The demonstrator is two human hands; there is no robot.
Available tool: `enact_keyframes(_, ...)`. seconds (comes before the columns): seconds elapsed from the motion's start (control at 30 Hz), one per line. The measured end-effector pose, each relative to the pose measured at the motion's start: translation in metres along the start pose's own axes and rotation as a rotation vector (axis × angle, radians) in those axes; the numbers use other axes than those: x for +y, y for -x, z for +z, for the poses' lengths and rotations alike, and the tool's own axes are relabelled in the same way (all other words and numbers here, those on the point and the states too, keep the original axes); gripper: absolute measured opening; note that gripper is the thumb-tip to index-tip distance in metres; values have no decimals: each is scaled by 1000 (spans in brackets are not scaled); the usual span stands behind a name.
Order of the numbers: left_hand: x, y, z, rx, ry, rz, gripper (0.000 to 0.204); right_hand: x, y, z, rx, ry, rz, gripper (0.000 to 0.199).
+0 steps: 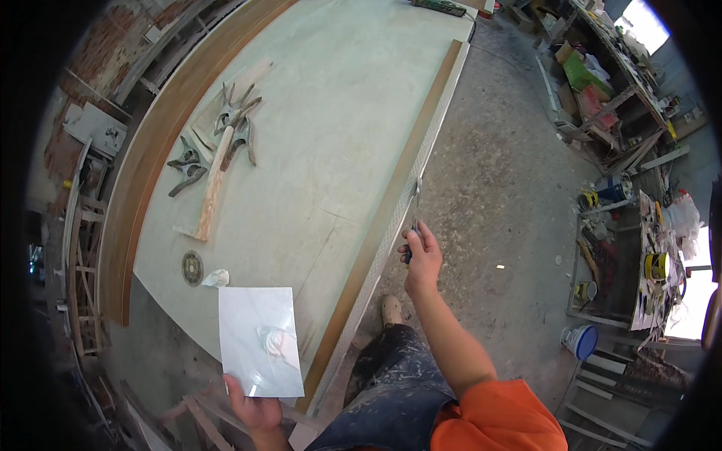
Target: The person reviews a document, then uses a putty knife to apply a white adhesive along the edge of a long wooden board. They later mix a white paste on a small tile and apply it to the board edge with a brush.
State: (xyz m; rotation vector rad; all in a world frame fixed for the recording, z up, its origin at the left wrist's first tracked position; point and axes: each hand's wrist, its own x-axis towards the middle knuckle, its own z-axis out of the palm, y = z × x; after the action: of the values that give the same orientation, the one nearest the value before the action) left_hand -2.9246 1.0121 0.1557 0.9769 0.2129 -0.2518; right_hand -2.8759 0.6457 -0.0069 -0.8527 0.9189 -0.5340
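Observation:
My left hand [254, 410] grips the near edge of a flat white rectangular board [259, 349] that carries a smear of pale putty at its middle. My right hand [422, 255] is closed on the dark handle of a metal putty knife [416, 201], whose blade points up against the side edge of a long pale workbench [323, 150]. A brown wooden strip [391, 203] runs along that edge, just left of the blade.
Several metal spring clamps [229, 128] and a wooden stick [213, 188] lie on the bench at left, with a round disc [192, 267] and a crumpled rag [216, 278] nearer me. Cluttered shelves [602, 83], buckets [579, 340] and a littered table [658, 263] stand at right across the concrete floor.

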Motion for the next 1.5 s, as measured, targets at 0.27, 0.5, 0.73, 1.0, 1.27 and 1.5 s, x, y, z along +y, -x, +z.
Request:
enact_keyframes(0.27, -1, 10, 11, -3, 4, 6, 68, 26, 20, -13, 46, 64, 8, 48)
enact_keyframes(0.5, 9, 21, -11, -67, 52, -35, 68, -26, 82, -33, -148, 138, 19, 47)
enact_keyframes(0.73, 22, 31, -53, -87, 65, -56, 68, -105, 240, -24, -891, 871, -278, 33)
enact_keyframes(1.0, 58, 62, -112, -86, 91, -64, 63, -66, 367, 8, -848, 1042, -560, 32)
enact_keyframes(1.27, 72, 59, -131, -164, 121, -52, 65, -59, 354, -43, -517, 1056, -394, 31)
enact_keyframes(1.5, 75, 44, -112, -270, 55, -94, 66, -8, 236, -65, -160, 48, 10, 42)
